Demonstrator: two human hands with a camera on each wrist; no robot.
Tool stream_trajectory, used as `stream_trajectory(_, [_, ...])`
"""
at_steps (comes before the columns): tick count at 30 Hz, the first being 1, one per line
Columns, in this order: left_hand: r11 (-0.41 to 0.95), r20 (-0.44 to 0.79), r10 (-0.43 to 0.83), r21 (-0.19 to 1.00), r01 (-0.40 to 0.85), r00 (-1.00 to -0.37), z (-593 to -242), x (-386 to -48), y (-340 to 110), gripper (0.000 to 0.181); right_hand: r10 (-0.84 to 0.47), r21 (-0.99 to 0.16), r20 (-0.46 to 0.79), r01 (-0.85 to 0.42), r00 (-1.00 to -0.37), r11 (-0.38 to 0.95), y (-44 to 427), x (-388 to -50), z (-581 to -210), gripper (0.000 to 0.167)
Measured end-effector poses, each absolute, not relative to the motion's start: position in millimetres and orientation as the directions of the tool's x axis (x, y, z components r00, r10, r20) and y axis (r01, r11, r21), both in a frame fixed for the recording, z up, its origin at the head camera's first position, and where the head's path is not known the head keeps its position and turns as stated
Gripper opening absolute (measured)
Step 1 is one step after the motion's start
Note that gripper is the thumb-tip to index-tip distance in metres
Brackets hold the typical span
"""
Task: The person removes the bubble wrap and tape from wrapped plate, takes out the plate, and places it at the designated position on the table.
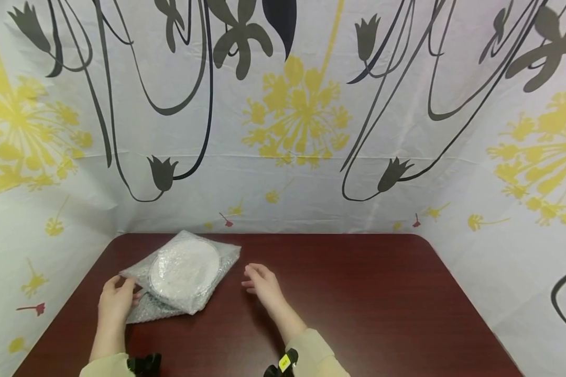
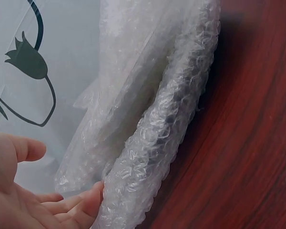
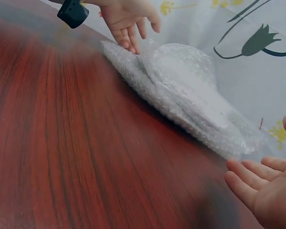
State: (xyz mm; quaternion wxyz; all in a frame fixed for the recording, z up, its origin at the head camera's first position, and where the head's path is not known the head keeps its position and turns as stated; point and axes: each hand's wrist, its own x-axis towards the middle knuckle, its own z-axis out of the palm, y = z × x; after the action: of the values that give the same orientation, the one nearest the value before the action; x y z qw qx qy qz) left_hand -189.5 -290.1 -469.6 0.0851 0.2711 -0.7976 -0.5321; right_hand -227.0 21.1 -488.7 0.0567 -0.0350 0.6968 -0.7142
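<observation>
A white round thing, perhaps a plate (image 1: 185, 268), shows through clear bubble wrap (image 1: 227, 254) at the back left of the table. Under its left side lies a second bubble-wrapped layer (image 1: 150, 309), whose contents I cannot make out. My left hand (image 1: 115, 302) is at the package's left edge, its relaxed fingertips touching the bubble wrap (image 2: 155, 138) and its thumb apart. To the right of the package, my right hand (image 1: 265, 287) hovers over the table with loosely extended fingers, holding nothing. The right wrist view shows a slit-like gap between the two wrapped layers.
The dark red wooden table (image 1: 358, 303) has rounded far corners. Pale cloth (image 1: 283, 199) with flower prints hangs behind it and along both sides. Black wrist devices (image 1: 143, 363) sit at both sleeves.
</observation>
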Motion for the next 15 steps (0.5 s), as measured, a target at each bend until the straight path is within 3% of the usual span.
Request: stream_trajectory(15, [0.093, -0.248, -0.499, 0.937, -0.336, -0.83, -470, -193, -288, 0.075, -0.216, -0.981, -0.138, 0.164, -0.967, -0.108, 6, -241, -488, 0.055])
